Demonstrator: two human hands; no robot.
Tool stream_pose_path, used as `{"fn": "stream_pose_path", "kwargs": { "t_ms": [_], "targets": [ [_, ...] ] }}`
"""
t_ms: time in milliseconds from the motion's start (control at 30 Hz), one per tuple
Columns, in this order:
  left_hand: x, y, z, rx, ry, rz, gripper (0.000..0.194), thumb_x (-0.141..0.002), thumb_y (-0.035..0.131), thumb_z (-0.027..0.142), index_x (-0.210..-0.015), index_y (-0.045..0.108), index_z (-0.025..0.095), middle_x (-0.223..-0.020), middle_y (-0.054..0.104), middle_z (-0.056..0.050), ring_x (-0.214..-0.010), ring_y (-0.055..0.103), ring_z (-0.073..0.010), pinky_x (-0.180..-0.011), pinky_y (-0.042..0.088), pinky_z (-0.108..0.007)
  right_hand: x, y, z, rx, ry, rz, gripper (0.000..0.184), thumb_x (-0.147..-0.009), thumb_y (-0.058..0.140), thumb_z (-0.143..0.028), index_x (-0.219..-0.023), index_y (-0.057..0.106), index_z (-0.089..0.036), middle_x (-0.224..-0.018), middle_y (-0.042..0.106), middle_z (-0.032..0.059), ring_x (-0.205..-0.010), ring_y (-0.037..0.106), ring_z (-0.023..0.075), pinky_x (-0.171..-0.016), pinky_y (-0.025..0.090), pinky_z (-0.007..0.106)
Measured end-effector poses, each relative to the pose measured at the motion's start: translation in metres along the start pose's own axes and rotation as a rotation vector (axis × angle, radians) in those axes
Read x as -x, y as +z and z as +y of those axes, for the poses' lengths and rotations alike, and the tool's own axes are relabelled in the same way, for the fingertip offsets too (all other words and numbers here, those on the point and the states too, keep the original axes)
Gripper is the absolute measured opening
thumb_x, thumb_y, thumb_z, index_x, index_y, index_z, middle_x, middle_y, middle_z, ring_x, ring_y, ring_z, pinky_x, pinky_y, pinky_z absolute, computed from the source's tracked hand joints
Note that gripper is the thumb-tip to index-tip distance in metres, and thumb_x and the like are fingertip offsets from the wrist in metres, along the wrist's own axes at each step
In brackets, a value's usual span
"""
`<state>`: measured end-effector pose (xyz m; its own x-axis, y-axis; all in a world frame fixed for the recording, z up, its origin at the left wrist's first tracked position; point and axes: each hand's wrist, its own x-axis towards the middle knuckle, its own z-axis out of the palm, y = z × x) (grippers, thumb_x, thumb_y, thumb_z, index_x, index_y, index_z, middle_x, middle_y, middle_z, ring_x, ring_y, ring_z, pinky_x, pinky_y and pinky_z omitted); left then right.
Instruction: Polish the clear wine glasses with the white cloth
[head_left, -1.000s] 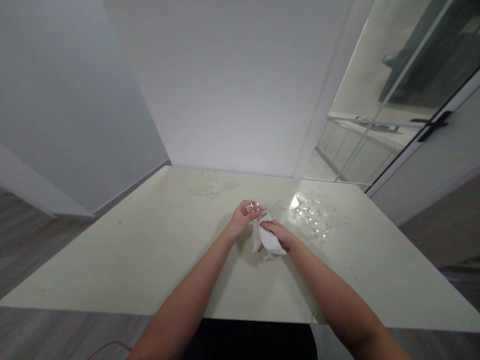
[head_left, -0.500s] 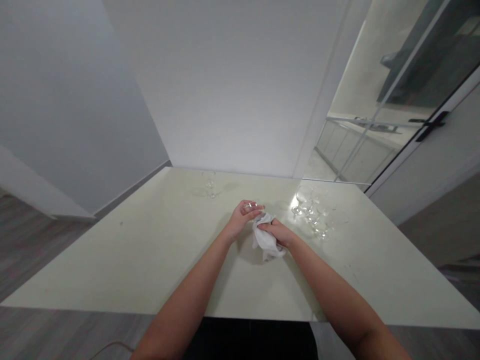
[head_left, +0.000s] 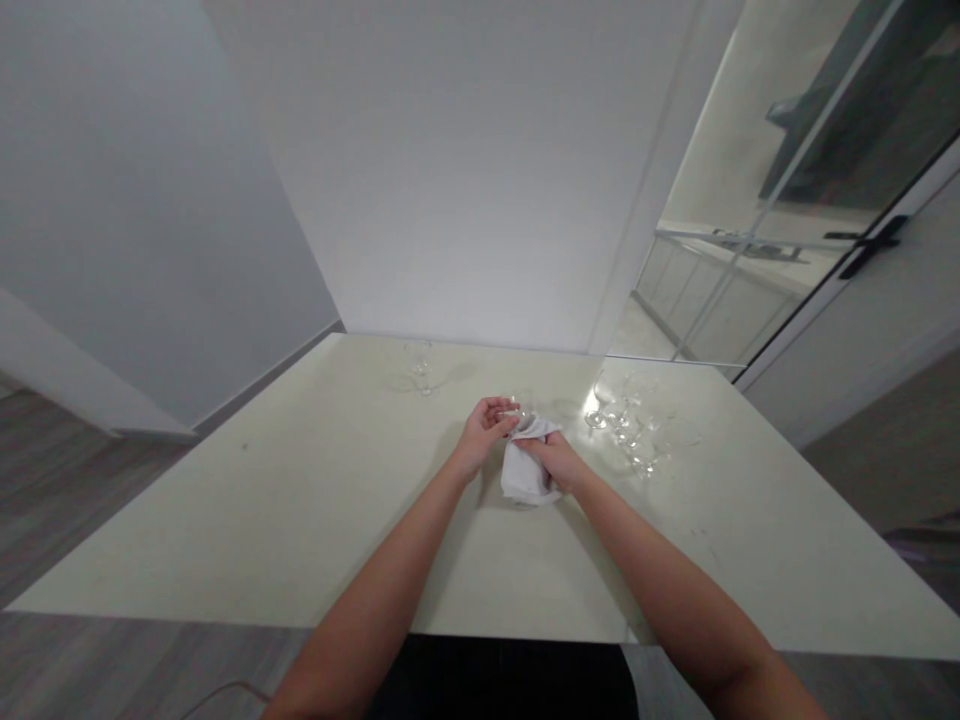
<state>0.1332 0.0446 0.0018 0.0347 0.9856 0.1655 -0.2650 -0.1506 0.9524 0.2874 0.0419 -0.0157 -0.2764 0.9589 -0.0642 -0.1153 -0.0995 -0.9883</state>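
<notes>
Over the middle of the table, my left hand [head_left: 481,430] has its fingers curled at the left side of a clear stemmed glass [head_left: 523,405]. My right hand [head_left: 556,462] grips a white cloth [head_left: 526,475], which is pressed against the near end of that glass and hangs down below my fingers. The cloth hides part of the glass. Because the glass is so transparent, its exact tilt is hard to make out.
Several clear stemmed glasses [head_left: 626,415] stand close together on the right, near my right hand. One more stemmed glass [head_left: 421,370] is at the back left. The pale table [head_left: 262,520] meets a white wall [head_left: 465,200]; a glazed door [head_left: 750,250] is at the right.
The glass has turned between my hands, and more of it now shows beyond my left fingers. The cloth has shifted slightly left and hangs flatter. My forearms have hardly moved.
</notes>
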Motion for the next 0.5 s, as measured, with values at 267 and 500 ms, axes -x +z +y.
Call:
{"fn": "stream_pose_path", "kwargs": {
  "t_ms": [267, 500],
  "targets": [
    [0.0046, -0.0019, 0.0069, 0.046, -0.080, -0.118, 0.049, -0.067, 0.082, 0.045, -0.104, 0.066, 0.018, -0.098, 0.070, -0.006, -0.087, 0.064, -0.0177, -0.074, 0.046, -0.028, 0.0066, -0.0087, -0.0023, -0.035, 0.171, -0.134, 0.039, -0.062, 0.080, -0.038, -0.096, 0.070, -0.020, -0.078, 0.070, 0.0004, -0.067, 0.061, 0.0157, -0.064, 0.048, 0.028],
    [0.0014, 0.0009, 0.0012, 0.002, -0.015, 0.030, 0.051, -0.060, 0.088, 0.039, -0.101, 0.067, 0.017, -0.089, 0.069, -0.003, -0.083, 0.063, -0.0163, -0.080, 0.048, -0.030, -0.0004, -0.0002, -0.0006, 0.166, -0.141, -0.055, 0.031, -0.070, 0.075, -0.035, -0.097, 0.072, -0.021, -0.103, 0.073, 0.0033, -0.101, 0.064, 0.0226, -0.096, 0.047, 0.037]
  ]
}}
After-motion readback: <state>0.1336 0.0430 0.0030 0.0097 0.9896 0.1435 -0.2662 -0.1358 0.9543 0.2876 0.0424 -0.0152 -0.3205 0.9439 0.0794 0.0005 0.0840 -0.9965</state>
